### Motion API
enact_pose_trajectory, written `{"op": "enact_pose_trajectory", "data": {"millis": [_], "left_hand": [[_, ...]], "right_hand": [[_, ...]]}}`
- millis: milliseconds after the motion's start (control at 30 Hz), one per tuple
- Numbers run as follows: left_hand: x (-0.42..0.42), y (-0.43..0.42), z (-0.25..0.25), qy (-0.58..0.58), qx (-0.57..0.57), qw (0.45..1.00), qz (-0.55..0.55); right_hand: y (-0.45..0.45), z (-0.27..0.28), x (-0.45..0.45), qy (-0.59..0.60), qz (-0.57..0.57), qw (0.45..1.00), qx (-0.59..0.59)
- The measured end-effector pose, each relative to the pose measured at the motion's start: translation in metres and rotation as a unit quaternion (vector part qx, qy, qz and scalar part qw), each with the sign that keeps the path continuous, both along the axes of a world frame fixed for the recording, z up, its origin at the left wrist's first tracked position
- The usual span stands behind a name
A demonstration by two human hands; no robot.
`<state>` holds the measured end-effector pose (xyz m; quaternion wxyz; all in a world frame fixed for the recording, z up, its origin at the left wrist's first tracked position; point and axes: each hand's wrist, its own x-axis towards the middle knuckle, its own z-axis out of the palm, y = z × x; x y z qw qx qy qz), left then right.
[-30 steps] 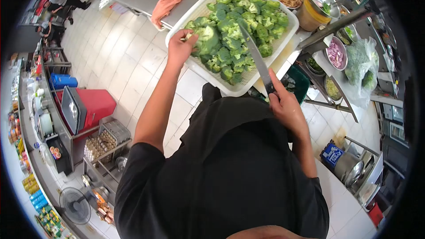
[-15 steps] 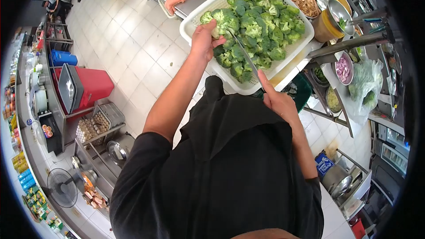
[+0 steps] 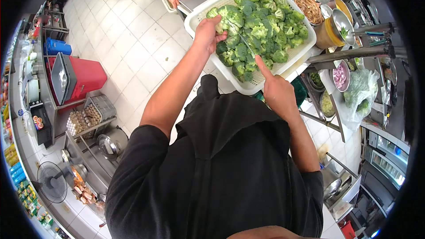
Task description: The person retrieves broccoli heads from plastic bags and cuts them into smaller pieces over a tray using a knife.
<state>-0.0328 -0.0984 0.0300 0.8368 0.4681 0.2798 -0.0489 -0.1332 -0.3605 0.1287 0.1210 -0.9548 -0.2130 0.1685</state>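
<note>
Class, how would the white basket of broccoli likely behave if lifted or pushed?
The white basket may feel weighty, as broccoli florets fill much of it. Being broad and shallow, it would probably slide before tipping. The loosely heaped florets might shift.

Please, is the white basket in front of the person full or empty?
Mostly full: broccoli florets lie heaped across most of the white basket, but its bare surface shows near the edges.

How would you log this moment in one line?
left hand: holds large broccoli piece | right hand: holds knife | smaller pieces: in white basket
</note>
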Motion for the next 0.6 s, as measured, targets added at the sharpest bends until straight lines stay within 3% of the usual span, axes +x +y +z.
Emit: {"op": "enact_pose_trajectory", "data": {"millis": [200,400,500,600], "left_hand": [[0.000,-0.002,-0.001,-0.011,-0.009,0.999,0.035],[-0.007,-0.013,0.002,-0.023,0.054,0.998,0.021],[-0.007,-0.013,-0.004,-0.031,0.067,0.997,0.026],[-0.009,-0.017,-0.011,-0.042,0.101,0.993,0.033]], "right_hand": [[0.004,0.002,0.006,-0.003,0.011,1.000,0.014],[0.019,-0.001,0.017,-0.013,0.012,0.999,0.032],[0.014,0.002,0.018,0.054,-0.031,0.998,0.030],[-0.013,-0.013,0.005,0.115,-0.096,0.964,0.219]]}}
